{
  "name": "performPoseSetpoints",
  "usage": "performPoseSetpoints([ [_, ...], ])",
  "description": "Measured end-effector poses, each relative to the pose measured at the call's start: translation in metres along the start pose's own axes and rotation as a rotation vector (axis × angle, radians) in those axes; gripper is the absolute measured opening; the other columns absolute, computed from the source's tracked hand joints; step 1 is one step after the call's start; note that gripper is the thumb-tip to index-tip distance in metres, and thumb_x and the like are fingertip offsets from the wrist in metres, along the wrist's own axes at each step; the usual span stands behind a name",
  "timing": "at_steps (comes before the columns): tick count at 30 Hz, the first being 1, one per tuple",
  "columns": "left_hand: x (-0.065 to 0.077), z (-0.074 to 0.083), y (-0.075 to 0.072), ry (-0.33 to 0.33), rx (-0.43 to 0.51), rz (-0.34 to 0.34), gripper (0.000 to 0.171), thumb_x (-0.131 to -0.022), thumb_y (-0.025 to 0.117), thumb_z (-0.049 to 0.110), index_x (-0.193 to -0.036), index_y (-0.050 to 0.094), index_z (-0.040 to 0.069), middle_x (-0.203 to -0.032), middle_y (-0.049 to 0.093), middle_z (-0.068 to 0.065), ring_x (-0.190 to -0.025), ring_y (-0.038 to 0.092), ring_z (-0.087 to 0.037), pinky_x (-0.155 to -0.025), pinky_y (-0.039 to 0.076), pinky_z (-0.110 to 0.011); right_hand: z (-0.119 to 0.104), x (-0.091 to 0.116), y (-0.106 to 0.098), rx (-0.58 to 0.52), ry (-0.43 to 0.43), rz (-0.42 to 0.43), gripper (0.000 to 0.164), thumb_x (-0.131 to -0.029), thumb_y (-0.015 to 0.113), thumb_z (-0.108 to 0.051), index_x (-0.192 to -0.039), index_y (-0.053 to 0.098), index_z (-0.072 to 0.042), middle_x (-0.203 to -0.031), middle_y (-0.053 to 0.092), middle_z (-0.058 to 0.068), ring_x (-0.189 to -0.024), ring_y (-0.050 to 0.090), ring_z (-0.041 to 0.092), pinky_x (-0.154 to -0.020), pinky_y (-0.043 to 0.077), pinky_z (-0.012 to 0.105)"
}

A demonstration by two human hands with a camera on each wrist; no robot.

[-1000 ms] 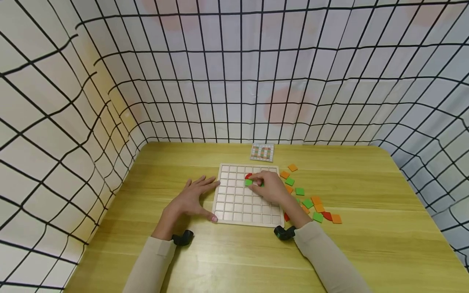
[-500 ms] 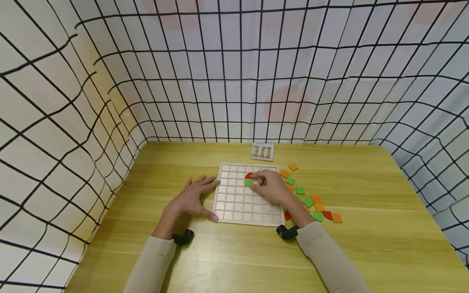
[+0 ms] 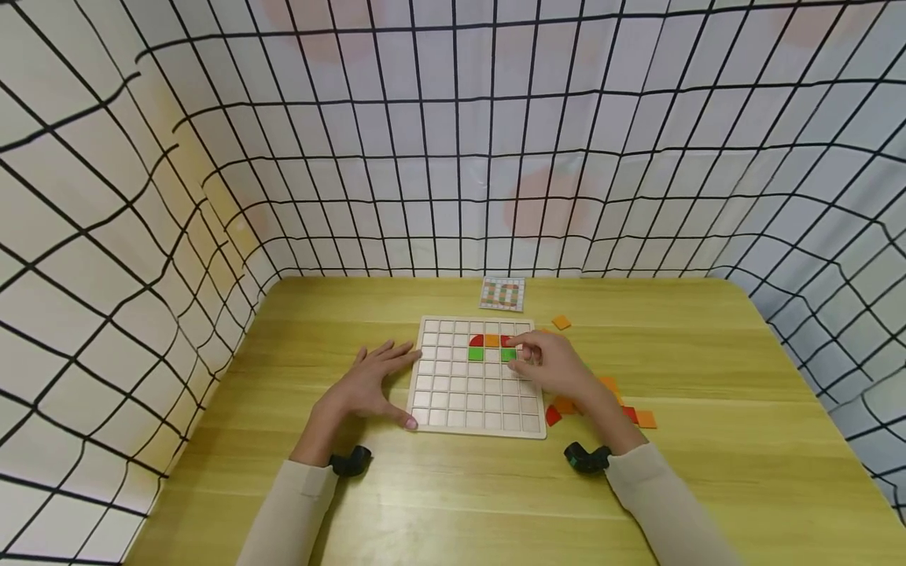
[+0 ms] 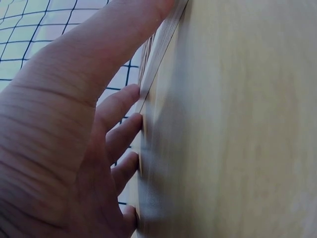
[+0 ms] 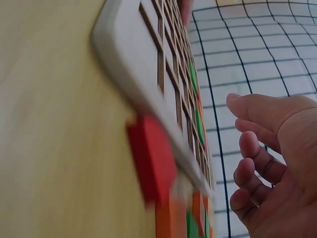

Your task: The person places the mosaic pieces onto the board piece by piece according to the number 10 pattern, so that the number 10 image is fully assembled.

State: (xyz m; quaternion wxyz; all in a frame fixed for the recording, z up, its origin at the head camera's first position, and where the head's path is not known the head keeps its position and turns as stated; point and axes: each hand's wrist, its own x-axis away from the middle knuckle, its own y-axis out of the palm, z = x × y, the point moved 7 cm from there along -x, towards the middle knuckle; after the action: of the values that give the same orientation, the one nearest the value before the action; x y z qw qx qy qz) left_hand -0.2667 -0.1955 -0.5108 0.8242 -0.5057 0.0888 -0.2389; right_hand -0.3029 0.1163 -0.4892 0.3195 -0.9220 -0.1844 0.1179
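Observation:
A pale wooden grid board (image 3: 456,401) lies mid-table. In one of its upper rows sit a red rounded tile (image 3: 476,340), an orange square tile (image 3: 491,340) and a second red tile (image 3: 505,341). Below the two red ones are a green tile (image 3: 476,354) and another green tile (image 3: 508,354). My left hand (image 3: 362,389) is spread on the table, thumb and fingertips at the board's left edge. Over the board's right side, my right hand (image 3: 555,364) has its fingers loosely bent, thumb apart, nothing between them in the right wrist view (image 5: 277,153).
A small patterned card (image 3: 502,293) lies behind the board. Loose tiles spread to the right, including an orange one (image 3: 561,322), a red one (image 3: 553,415) and another orange one (image 3: 646,419); my right arm hides some. A black wire grid (image 3: 460,157) encloses the table's back and sides.
My right hand has let go of the orange tile and drawn back to the right; that tile now shows between the two red ones. My left hand stays at the board's edge.

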Motion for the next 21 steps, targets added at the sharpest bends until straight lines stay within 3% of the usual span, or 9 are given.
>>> performPoseSetpoints([
  [13,0.002,0.002,-0.002,0.002,0.011,-0.002,0.124,-0.059,0.090,0.072,-0.162,0.037,0.027,-0.172,0.025,-0.001,-0.161,0.012,-0.036,-0.123,0.001,-0.073,0.029,0.036,-0.037,0.103,0.058,0.042,0.033,-0.093,0.078,-0.021,-0.123,0.072,-0.007,-0.086,0.057,0.001,-0.077,0.050,0.017,-0.067,0.041,0.027],
  [21,0.001,0.003,-0.002,0.004,0.014,-0.001,0.124,-0.058,0.090,0.071,-0.162,0.037,0.027,-0.172,0.025,0.000,-0.161,0.012,-0.036,-0.123,0.000,-0.072,0.046,0.054,-0.053,0.172,0.102,0.041,0.021,-0.094,0.077,-0.024,-0.112,0.076,-0.013,-0.087,0.061,-0.001,-0.076,0.052,0.017,-0.068,0.045,0.026],
])
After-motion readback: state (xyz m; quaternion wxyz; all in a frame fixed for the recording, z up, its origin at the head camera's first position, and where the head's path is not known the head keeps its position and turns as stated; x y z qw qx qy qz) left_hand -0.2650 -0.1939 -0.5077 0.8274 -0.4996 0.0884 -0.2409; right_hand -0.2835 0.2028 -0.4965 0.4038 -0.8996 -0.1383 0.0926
